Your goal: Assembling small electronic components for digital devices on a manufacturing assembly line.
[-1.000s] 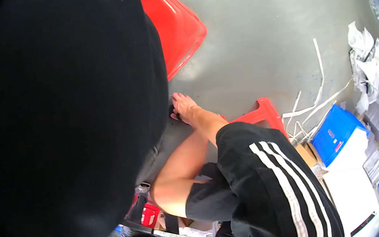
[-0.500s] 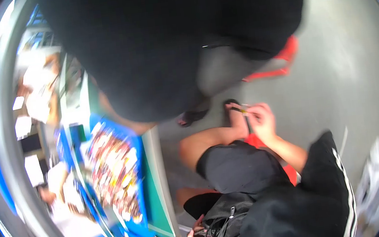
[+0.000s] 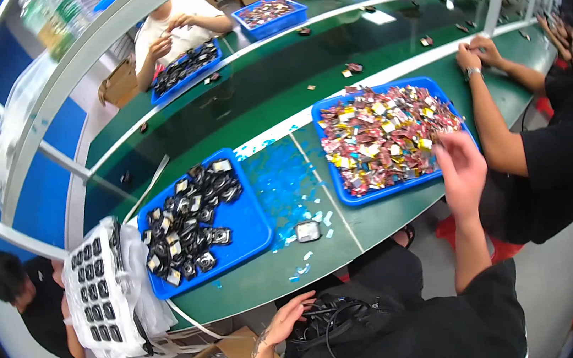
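Observation:
My right hand (image 3: 463, 175) is raised at the near right edge of a blue tray (image 3: 355, 199) heaped with small reddish-brown, yellow and white parts (image 3: 385, 135). Its fingers are bent together, and whatever they pinch is too small to make out. Low in front of me, my left hand (image 3: 288, 320) has its fingers stretched out beside a black bag (image 3: 331, 313) with a cable. A second blue tray (image 3: 251, 237) on the left carries many black parts (image 3: 194, 215). Between the trays lies a small rounded grey-and-black piece (image 3: 307, 231) on the green table.
Blue and white scraps (image 3: 301, 271) litter the green table (image 3: 337, 244). At its left end stands a stack of white trays (image 3: 104, 294) with black pieces. A cardboard box (image 3: 236, 353) sits below. A co-worker's arm (image 3: 496, 110) is close on the right; others sit across.
The view has swung from the floor and a nearby person's dark clothing to the table and trays. My right hand has gone from above my lap to the right tray's edge.

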The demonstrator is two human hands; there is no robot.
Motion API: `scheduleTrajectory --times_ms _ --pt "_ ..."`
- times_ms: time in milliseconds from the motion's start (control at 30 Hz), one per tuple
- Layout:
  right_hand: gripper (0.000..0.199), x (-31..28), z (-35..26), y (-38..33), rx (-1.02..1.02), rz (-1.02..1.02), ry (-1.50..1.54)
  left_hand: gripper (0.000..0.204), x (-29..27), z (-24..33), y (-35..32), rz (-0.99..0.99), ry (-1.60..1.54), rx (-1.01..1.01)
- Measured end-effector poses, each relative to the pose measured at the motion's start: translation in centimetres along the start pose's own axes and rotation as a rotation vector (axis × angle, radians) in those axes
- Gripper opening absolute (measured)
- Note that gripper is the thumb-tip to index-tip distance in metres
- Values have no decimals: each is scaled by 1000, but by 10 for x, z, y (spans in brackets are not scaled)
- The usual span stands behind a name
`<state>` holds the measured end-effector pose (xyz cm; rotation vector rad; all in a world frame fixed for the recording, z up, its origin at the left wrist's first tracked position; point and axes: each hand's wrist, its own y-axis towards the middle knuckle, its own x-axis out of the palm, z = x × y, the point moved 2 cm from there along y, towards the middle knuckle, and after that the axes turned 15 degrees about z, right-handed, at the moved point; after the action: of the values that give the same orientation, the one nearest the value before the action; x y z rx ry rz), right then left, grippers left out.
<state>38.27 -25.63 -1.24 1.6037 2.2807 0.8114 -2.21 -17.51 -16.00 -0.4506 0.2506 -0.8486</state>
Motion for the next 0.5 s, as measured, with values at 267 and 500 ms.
scheduleTrajectory --times_ms 267,500 --pt "35 19 13 64 -247 -233 -490 40 16 87 -42 306 461 511" --pt "38 -48 59 21 -389 259 -737 33 65 208 22 405 825 1070"
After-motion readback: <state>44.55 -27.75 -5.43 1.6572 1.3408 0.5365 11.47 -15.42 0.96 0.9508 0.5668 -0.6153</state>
